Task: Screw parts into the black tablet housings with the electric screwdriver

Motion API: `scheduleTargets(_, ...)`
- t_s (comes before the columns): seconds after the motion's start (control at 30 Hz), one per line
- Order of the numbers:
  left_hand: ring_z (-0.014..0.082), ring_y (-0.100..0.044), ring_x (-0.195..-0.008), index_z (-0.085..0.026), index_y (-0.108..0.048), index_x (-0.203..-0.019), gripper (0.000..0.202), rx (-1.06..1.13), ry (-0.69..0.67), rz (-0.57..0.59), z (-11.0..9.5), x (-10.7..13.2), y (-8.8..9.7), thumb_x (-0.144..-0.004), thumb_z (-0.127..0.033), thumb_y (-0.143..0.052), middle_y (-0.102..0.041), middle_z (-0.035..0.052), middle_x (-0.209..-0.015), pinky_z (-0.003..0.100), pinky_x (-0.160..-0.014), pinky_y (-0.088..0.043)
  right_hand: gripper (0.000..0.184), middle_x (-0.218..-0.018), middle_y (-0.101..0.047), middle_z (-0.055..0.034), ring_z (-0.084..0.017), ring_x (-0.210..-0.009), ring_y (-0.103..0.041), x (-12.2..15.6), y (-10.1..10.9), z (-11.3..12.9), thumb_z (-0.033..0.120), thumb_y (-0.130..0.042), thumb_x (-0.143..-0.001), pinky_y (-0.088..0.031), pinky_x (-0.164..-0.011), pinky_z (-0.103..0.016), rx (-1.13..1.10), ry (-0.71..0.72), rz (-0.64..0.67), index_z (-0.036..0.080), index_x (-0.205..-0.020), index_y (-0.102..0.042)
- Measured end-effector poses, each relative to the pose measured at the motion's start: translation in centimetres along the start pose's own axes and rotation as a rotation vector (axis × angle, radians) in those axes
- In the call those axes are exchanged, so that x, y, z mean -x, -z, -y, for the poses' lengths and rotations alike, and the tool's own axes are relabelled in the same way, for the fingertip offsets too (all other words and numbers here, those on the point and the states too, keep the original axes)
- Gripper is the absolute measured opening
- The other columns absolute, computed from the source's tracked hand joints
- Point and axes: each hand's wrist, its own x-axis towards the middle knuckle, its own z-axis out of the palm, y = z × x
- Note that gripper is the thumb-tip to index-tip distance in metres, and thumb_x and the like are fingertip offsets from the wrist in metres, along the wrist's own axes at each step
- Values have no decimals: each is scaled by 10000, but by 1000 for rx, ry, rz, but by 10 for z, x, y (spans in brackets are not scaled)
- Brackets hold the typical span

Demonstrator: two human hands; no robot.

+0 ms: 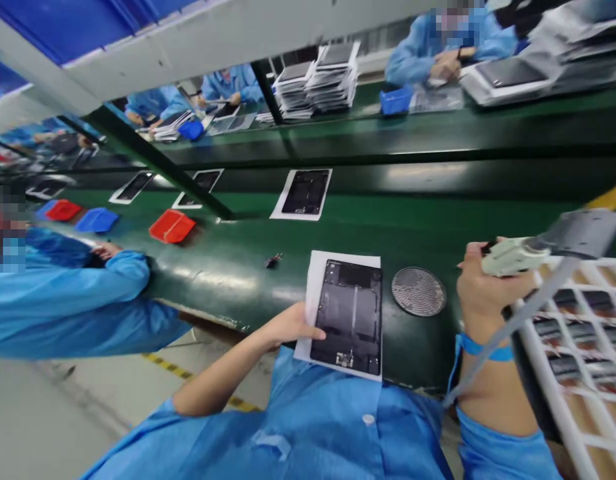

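A dark tablet back panel (352,313) lies on a white sheet (315,280) at the near edge of the green conveyor belt (438,233). My left hand (292,325) rests on the sheet's left edge, thumb touching the panel's side, fingers curled on the sheet. My right hand (483,290) is raised to the right of the panel, closed around a pale grey electric screwdriver (518,255). A blue wrist strap (481,347) circles my right wrist. A round grey mesh dish (419,291) sits between the panel and my right hand.
A white rack (583,333) of parts stands at the right. More panels on sheets (305,193) ride the belt farther on. Red (172,226) and blue (97,219) bins line the left. A co-worker's blue sleeve (73,293) leans in at left. Other workers sit behind stacked trays (318,80).
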Motion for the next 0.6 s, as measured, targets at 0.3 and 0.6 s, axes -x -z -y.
scheduleTargets(0.3, 309, -776, -1003, -229, -881, -1011, 126, -577, -305, -1031, -3, -25, 126, -901, -213, -939, -817, 124, -1145, 434, -1083, -634, 728, -1121, -753, -183, -206, -677, -700, -1, -4, -1, 580, -906, -715, -666, -604, -452, -186, 14, -16, 183, -1267, -646)
scheduleTargets(0.6, 241, -728, -816, -231, -904, -1028, 359, -271, -244, -914, 19, -28, 162, -703, -262, -1053, -807, 49, -875, 390, -889, -649, 665, -1073, -768, -149, -186, -704, -705, 5, 4, 27, 593, -879, -841, -683, -643, -405, -105, -65, 35, 165, -1301, -662)
